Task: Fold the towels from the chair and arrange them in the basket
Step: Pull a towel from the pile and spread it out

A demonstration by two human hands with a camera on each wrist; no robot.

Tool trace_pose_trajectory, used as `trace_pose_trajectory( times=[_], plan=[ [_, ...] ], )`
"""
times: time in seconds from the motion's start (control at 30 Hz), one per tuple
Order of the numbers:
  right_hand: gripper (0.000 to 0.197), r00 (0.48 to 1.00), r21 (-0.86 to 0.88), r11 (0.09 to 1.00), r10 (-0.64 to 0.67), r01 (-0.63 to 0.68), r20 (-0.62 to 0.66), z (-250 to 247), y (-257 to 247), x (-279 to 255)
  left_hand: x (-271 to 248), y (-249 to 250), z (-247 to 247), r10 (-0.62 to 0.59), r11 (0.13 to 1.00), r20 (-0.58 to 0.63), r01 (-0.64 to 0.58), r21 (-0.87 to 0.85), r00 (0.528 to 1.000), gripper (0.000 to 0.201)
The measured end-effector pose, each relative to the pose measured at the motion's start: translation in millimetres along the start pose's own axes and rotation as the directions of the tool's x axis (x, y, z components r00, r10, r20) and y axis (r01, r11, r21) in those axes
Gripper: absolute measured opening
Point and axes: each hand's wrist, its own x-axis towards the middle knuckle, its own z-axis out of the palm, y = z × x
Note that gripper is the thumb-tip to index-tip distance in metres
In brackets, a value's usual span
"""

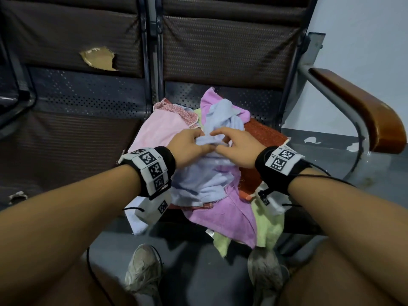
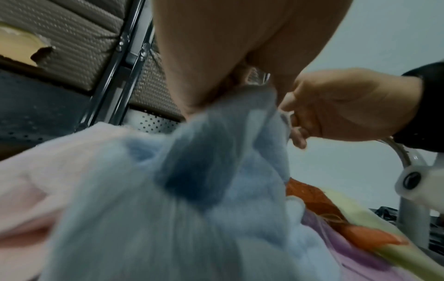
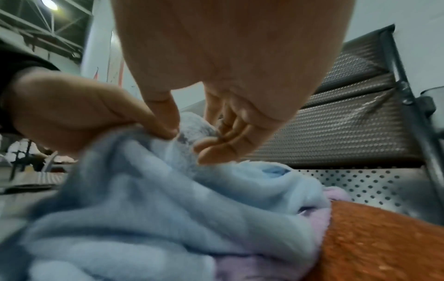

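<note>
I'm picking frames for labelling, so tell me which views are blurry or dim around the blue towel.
Head view: dim but fairly sharp on the blue towel and both hands. Left wrist view: towel smeared, close and out of focus. Right wrist view: foreground folds soft, left hand and right hand clearer.

A crumpled pale blue towel (image 1: 207, 173) lay on top of the heap on the chair seat (image 1: 260, 102), its upper edge bunched. Under it lay a purple towel (image 1: 229, 217), a pink towel (image 1: 159, 131), an orange towel (image 1: 262, 133) and a pale green towel (image 1: 269, 224), all unfolded and overlapping.
</note>
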Motion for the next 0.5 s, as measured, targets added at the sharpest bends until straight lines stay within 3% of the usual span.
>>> trace_pose_trajectory(
  times=[0.1, 0.2, 0.3, 0.33, 0.37, 0.43, 0.5],
  plan=[
    [0.052, 0.987, -0.057, 0.995, 0.088, -0.081, 0.135, -6, 8, -2, 1, 5, -7, 0.066, 0.992, -0.024, -0.068, -0.104, 0.998, 0.024],
    [0.060, 0.925, 0.120, 0.978, 0.117, -0.170, 0.362, -4, 5, -4, 0, 7, -12, 0.039, 0.976, 0.040, -0.029, -0.216, 0.998, 0.028],
    [0.036, 0.827, 0.332, 0.838, 0.223, -0.433, 0.516, 2, -4, -6, 0, 8, -18, 0.025, 0.976, 0.015, -0.021, -0.214, 1.000, 0.022],
    [0.030, 0.821, 0.368, 0.805, 0.237, -0.465, 0.519, 4, -5, -6, 1, 8, -19, 0.033, 0.979, 0.005, -0.031, -0.200, 0.999, 0.020],
    [0.025, 0.840, 0.353, 0.828, 0.234, -0.436, 0.489, 6, -6, -6, 1, 8, -19, 0.045, 0.981, 0.004, -0.044, -0.190, 0.999, 0.018],
    [0.015, 0.927, 0.077, 0.977, 0.163, -0.199, 0.338, 8, -4, -2, 0, 9, -19, 0.067, 0.985, 0.005, -0.065, -0.160, 0.998, 0.012],
    [0.013, 0.982, -0.246, 0.969, 0.076, -0.031, 0.175, 6, 2, 3, 0, 7, -20, 0.062, 0.997, 0.001, -0.062, -0.037, 0.998, 0.015]
  ],
)
